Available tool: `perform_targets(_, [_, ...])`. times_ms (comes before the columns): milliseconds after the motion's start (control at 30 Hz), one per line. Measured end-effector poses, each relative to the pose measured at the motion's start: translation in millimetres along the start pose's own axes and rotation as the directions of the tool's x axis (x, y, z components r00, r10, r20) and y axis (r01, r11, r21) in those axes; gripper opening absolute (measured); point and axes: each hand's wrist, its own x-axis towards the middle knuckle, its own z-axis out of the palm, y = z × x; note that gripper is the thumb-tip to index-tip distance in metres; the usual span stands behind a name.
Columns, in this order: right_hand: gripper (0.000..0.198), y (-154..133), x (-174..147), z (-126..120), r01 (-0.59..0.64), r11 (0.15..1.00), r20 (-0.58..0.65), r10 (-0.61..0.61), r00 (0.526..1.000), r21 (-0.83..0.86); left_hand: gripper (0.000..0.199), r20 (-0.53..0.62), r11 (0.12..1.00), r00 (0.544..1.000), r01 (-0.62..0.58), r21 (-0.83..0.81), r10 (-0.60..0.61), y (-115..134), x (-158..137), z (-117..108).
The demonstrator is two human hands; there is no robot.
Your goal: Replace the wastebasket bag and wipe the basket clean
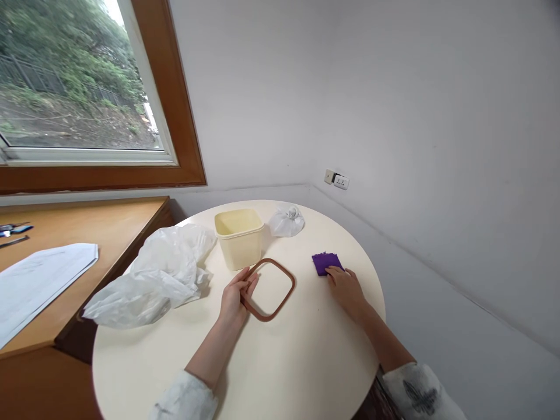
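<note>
My left hand (pixel 235 300) is closed on the left side of a brown embroidery hoop (pixel 293 284), square with rounded corners, tilted over the round table (pixel 280 373). Through its opening the cream tabletop shows. At the right, my right hand (pixel 349 291) has its fingertips on the near right corner of a small folded purple cloth (pixel 324 262) with a frayed far edge; the thumb's grip is partly hidden. Just beyond the hoop stands an open pale yellow plastic container (pixel 240 248).
A crumpled translucent plastic bag (pixel 153 274) lies left of the container, and a knotted white bag (pixel 286 223) sits behind it to the right. At left, a wooden desk (pixel 126 213) holds papers (pixel 48 280). Walls border the table's far and right sides.
</note>
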Motion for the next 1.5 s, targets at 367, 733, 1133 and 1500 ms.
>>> perform_targets(367, [0.032,3,12,4,-0.060,0.989,-0.094,0.047,0.994,-0.138,0.035,-0.005,1.000,1.000,0.012,-0.016,-0.012,6,-3,-3])
perform_targets(733, [0.045,-34,-20,-23,0.352,0.928,-0.061,-0.346,0.936,0.123,0.035,0.000,0.999,0.999,0.033,-0.043,-0.033,8,-6,-5])
perform_targets(1133, [0.021,-83,-36,-6,0.669,0.727,-0.110,-0.660,0.743,0.154,0.034,0.116,0.990,0.985,0.134,-0.040,-0.129,7,-6,-1])
perform_targets(1500, [0.030,11,-21,-8,0.374,0.927,-0.321,-0.366,0.873,-0.041,0.032,0.209,0.978,0.956,0.199,0.058,-0.207,8,-8,0])
